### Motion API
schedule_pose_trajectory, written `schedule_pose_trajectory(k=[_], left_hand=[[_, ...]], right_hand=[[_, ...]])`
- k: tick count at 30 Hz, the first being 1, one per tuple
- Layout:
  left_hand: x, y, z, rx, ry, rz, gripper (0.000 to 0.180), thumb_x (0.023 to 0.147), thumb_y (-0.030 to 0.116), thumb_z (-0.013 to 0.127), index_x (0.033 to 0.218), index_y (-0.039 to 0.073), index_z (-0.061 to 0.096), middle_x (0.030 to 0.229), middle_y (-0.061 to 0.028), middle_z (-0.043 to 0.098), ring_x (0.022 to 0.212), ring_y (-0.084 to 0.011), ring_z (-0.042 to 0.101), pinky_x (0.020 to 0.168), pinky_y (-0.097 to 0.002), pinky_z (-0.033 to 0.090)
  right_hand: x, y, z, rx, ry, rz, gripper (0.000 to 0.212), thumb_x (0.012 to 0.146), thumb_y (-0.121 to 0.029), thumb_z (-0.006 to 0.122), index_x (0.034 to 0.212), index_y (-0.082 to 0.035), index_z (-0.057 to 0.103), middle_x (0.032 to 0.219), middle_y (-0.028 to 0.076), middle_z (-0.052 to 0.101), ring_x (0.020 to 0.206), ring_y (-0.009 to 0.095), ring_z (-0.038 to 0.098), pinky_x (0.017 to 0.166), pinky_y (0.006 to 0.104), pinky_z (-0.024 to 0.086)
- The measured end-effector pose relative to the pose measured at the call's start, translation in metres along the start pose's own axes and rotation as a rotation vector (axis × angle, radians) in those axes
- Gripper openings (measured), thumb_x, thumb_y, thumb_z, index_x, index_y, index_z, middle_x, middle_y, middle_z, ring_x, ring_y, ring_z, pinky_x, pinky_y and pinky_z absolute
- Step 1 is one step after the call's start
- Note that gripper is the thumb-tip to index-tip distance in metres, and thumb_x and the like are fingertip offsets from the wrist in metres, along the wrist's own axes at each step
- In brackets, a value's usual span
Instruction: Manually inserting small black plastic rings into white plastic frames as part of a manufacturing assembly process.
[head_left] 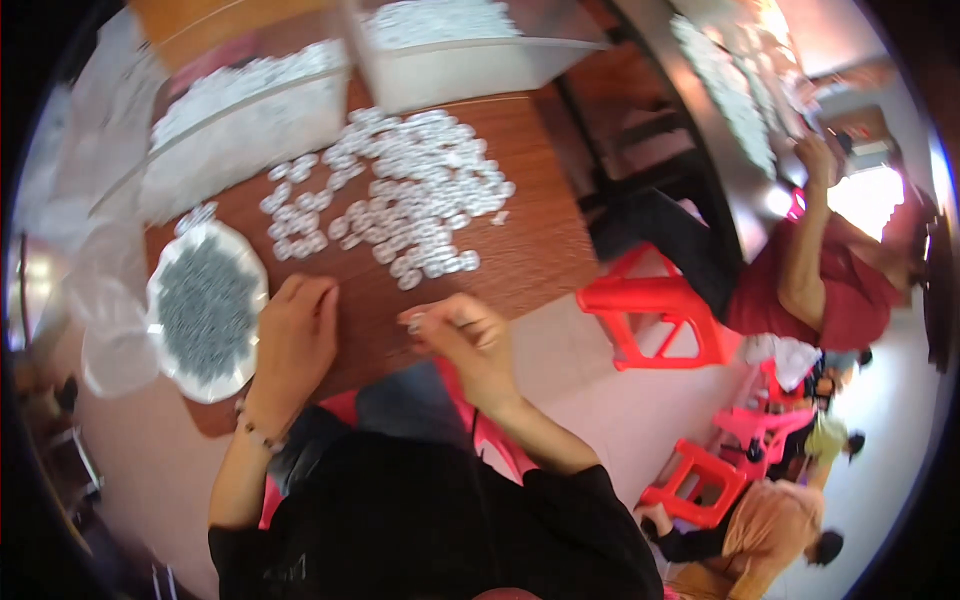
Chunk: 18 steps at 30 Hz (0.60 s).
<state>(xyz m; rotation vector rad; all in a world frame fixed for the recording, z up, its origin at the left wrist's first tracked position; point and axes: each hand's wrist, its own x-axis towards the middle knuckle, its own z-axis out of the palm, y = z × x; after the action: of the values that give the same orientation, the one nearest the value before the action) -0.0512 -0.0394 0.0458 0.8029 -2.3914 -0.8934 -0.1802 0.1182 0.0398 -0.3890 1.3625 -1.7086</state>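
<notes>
My right hand is closed in a pinch over the near edge of a brown table, with a small whitish piece between thumb and fingertips. To its left my left hand has its fingers bent and pressed together beside a white scalloped plate. What those fingers hold, if anything, is hidden. Many small grey parts fill the plate. Beyond both hands, a loose spread of small white round pieces lies on the wooden tabletop.
Two translucent bins of white pieces stand at the back. Clear plastic bags hang at the left. A red stool and a seated person in a dark red shirt are on the right, with other people and stools further off.
</notes>
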Motion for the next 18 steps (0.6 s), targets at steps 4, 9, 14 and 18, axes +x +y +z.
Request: schedule_pose_trajectory(k=[4, 9, 14, 18], left_hand=[[-0.01, 0.011, 0.0, -0.131, -0.029, -0.045, 0.009, 0.09, 0.006, 0.059, 0.093, 0.0, 0.063, 0.079, -0.0106, 0.064, 0.07, -0.0206, 0.061, 0.063, -0.0304, 0.047], [-0.021, 0.019, -0.001, -0.425, -0.17, -0.257, 0.012, 0.093, 0.009, 0.057, 0.093, -0.001, 0.063, 0.078, -0.001, 0.06, 0.07, -0.0071, 0.053, 0.063, -0.023, 0.043], [-0.027, 0.02, 0.001, -0.552, -0.143, -0.276, 0.014, 0.092, 0.009, 0.057, 0.088, -0.002, 0.064, 0.08, -0.0034, 0.061, 0.072, -0.0084, 0.054, 0.066, -0.0215, 0.042], [-0.03, 0.022, 0.0, -0.73, -0.165, -0.443, 0.015, 0.094, 0.011, 0.056, 0.092, -0.001, 0.064, 0.084, -0.0023, 0.062, 0.072, -0.0071, 0.056, 0.065, -0.0206, 0.044]], right_hand=[[0.001, 0.004, -0.003, 0.02, -0.052, -0.008, 0.008, 0.092, -0.008, 0.059, 0.093, 0.0, 0.062, 0.104, 0.013, 0.067, 0.086, 0.009, 0.061, 0.073, 0.0232, 0.051], [0.0, 0.005, -0.008, 0.061, -0.065, -0.023, 0.009, 0.093, -0.01, 0.06, 0.095, -0.001, 0.061, 0.106, 0.012, 0.066, 0.088, 0.009, 0.061, 0.073, 0.0231, 0.051], [-0.001, 0.002, -0.009, 0.051, -0.078, -0.037, 0.01, 0.093, -0.011, 0.06, 0.096, -0.001, 0.061, 0.106, 0.011, 0.065, 0.089, 0.008, 0.06, 0.073, 0.0236, 0.051], [-0.004, 0.001, -0.004, 0.082, -0.086, -0.028, 0.01, 0.093, -0.011, 0.06, 0.095, -0.001, 0.061, 0.104, 0.01, 0.066, 0.087, 0.008, 0.06, 0.073, 0.0239, 0.052]])
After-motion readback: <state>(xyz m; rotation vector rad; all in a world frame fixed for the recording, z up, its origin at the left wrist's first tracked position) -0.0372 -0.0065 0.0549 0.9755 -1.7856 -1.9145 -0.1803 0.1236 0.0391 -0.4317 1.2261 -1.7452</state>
